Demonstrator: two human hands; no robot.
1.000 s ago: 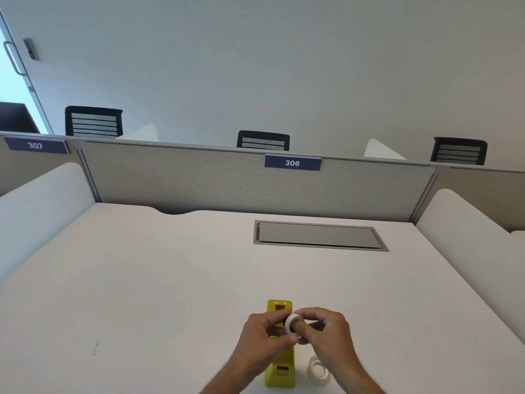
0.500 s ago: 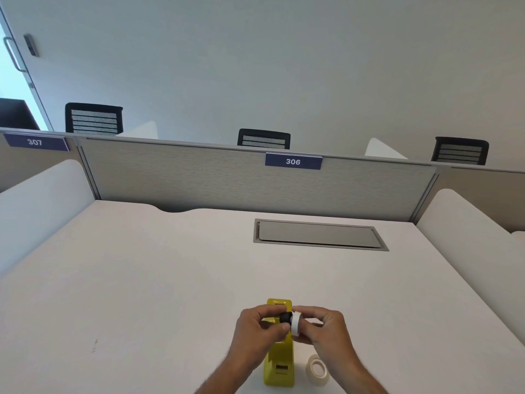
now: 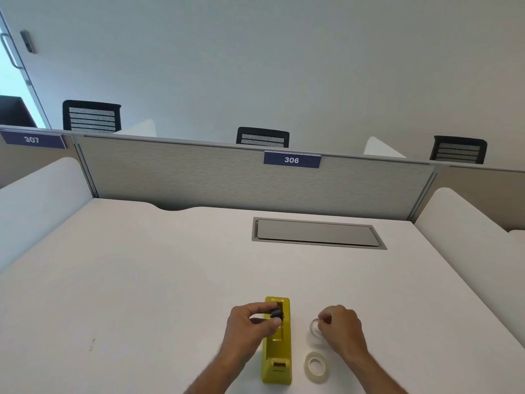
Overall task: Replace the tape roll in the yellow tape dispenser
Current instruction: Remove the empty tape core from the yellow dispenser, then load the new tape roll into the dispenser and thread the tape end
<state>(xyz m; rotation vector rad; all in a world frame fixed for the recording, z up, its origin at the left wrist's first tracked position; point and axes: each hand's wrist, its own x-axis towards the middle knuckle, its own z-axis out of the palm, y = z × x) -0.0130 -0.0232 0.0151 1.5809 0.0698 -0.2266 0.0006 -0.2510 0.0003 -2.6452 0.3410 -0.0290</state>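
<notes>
the yellow tape dispenser (image 3: 277,354) lies lengthwise on the white surface (image 3: 142,280), and the left hand (image 3: 251,325) hovers over its open well, fingers curled to pinch a small black spindle (image 3: 276,312). just to the right, the right hand (image 3: 342,327) holds a near-empty clear tape roll (image 3: 314,328) in its curled fingers. a fuller tape roll (image 3: 316,364) lies flat beside the dispenser's near end.

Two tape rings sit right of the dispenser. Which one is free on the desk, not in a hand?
The near ring, lying flat by the dispenser's near end. The far ring is pinched by the right hand.
</notes>
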